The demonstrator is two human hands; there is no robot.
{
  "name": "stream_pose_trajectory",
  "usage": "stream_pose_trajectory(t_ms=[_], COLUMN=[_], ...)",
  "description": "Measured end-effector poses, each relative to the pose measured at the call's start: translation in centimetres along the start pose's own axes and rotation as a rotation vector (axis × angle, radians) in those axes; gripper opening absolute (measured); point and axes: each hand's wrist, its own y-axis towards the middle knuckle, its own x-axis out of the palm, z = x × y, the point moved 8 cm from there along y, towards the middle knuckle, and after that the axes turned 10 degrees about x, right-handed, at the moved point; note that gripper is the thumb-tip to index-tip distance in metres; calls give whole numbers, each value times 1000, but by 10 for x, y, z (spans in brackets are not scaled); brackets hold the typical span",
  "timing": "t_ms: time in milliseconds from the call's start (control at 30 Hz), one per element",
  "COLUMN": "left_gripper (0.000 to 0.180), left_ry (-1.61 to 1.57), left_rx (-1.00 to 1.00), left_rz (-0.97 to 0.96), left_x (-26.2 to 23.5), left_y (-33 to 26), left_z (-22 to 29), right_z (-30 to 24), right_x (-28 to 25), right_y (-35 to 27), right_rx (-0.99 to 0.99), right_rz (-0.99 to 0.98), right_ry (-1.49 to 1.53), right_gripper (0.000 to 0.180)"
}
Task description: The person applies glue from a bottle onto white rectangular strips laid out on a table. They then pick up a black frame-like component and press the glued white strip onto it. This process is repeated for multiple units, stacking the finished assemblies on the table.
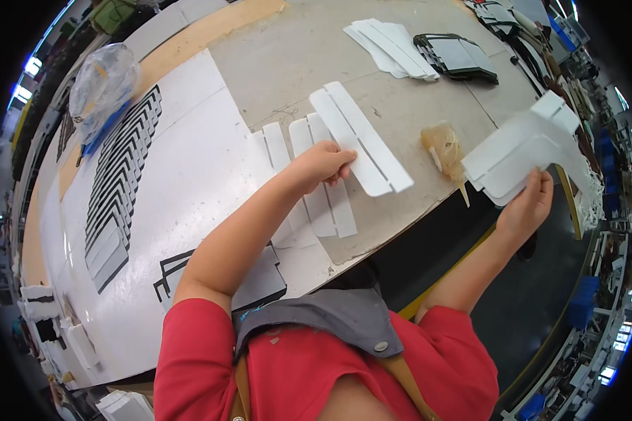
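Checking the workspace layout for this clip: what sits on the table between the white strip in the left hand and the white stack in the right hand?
In the head view, a crumpled yellowish glue-stained rag or brush lies on the grey table between the white strip and the white stack.

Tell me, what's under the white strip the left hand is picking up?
Under the white strip in the left hand lie more white strips on the grey table. The hand covers part of them.

Right hand (525, 207) fingers behind white card stack (519, 156)
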Motion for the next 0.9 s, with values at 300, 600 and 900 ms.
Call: stream_pose_trajectory(t_ms=[300, 600, 900], left_gripper=[34, 24, 27], left_ry=[529, 146, 14], left_rx=[-10, 487, 478], left_rz=[-62, -78, -125], left_x=[9, 47, 51], left_y=[0, -56, -57], left_z=[26, 92, 72], right_z=[22, 43, 58], right_x=[44, 119, 143], right_y=[-25, -89, -123], right_rx=[34, 307, 626], right_rz=[-200, -654, -897], right_ry=[-263, -84, 266], right_gripper=[12, 10, 10])
